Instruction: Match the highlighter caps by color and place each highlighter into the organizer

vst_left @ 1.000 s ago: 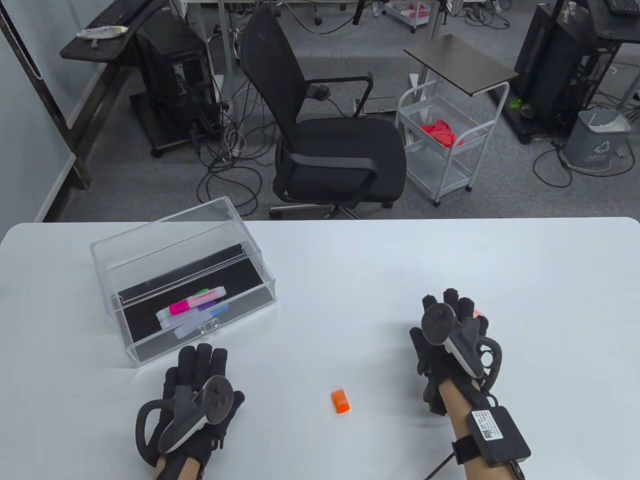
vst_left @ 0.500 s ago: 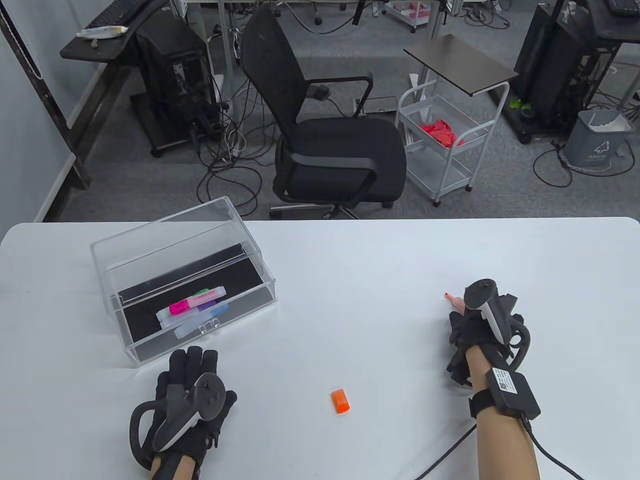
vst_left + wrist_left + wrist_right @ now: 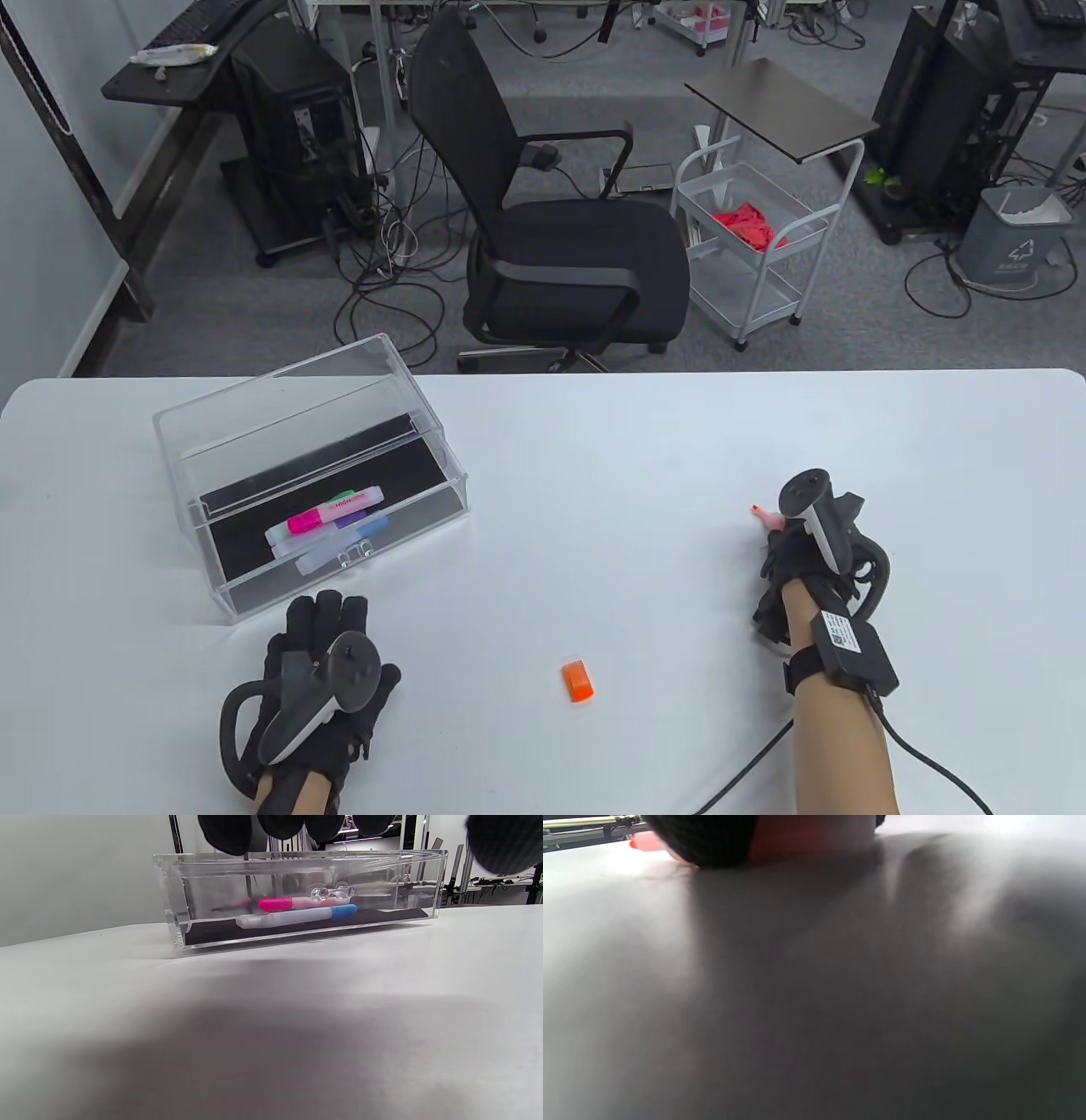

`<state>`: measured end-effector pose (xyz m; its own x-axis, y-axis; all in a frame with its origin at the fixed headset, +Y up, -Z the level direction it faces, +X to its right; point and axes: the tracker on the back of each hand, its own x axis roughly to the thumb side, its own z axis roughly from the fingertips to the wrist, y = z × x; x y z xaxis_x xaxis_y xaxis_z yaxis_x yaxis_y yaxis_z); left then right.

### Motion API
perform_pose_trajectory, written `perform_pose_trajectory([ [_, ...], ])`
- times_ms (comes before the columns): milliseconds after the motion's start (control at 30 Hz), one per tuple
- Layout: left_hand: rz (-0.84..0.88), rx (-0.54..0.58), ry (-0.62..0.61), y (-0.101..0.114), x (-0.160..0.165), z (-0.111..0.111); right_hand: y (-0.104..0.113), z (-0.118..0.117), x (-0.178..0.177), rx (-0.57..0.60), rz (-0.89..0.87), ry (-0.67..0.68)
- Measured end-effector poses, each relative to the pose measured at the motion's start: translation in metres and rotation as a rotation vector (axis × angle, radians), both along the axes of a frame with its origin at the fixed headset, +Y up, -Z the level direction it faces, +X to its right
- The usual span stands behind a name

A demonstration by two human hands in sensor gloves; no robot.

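Observation:
My right hand (image 3: 789,564) grips an uncapped orange highlighter (image 3: 766,515) at the table's right; only its tip pokes out to the left of the fist, seen also as an orange highlighter tip (image 3: 645,844) in the right wrist view. The loose orange cap (image 3: 578,682) lies on the table between my hands. My left hand (image 3: 327,654) lies flat with straight fingers just in front of the clear acrylic organizer (image 3: 254,594). Inside its open drawer lie a pink highlighter (image 3: 280,904), a blue-capped highlighter (image 3: 297,916) and others.
The white table (image 3: 594,458) stretches between the organizer and my right hand. A cable (image 3: 747,777) runs from my right wrist off the front edge. A black office chair (image 3: 560,255) stands beyond the table's far edge.
My right hand closed round the orange highlighter, lifted it and turned, the tip now pointing left. The left hand slid slightly left and stays flat. The cap has not moved.

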<state>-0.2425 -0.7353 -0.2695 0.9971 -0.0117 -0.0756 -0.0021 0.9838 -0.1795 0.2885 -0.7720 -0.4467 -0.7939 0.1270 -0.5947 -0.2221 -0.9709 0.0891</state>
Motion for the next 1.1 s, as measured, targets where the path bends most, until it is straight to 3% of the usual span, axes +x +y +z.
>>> perform_pose_trajectory([
  [100, 0.011, 0.000, -0.004, -0.001, 0.000, -0.001, 0.002, 0.004, -0.007, 0.001, 0.047, 0.044],
  [167, 0.014, -0.002, -0.008, -0.002, 0.000, -0.001, 0.005, 0.008, -0.009, 0.061, 0.060, 0.070],
  [267, 0.011, -0.010, -0.012, -0.003, 0.001, -0.002, 0.006, 0.014, -0.012, 0.001, 0.130, 0.097],
  [433, 0.020, -0.007, -0.021, -0.002, 0.002, -0.002, 0.017, 0.028, -0.019, 0.101, 0.104, 0.150],
  [700, 0.102, -0.011, -0.041, -0.004, 0.006, -0.003, 0.047, 0.054, -0.040, 0.307, -0.115, 0.251],
  [1100, 0.303, -0.002, -0.101, -0.003, 0.006, -0.002, 0.080, 0.104, -0.107, 0.510, -0.353, 0.442],
])
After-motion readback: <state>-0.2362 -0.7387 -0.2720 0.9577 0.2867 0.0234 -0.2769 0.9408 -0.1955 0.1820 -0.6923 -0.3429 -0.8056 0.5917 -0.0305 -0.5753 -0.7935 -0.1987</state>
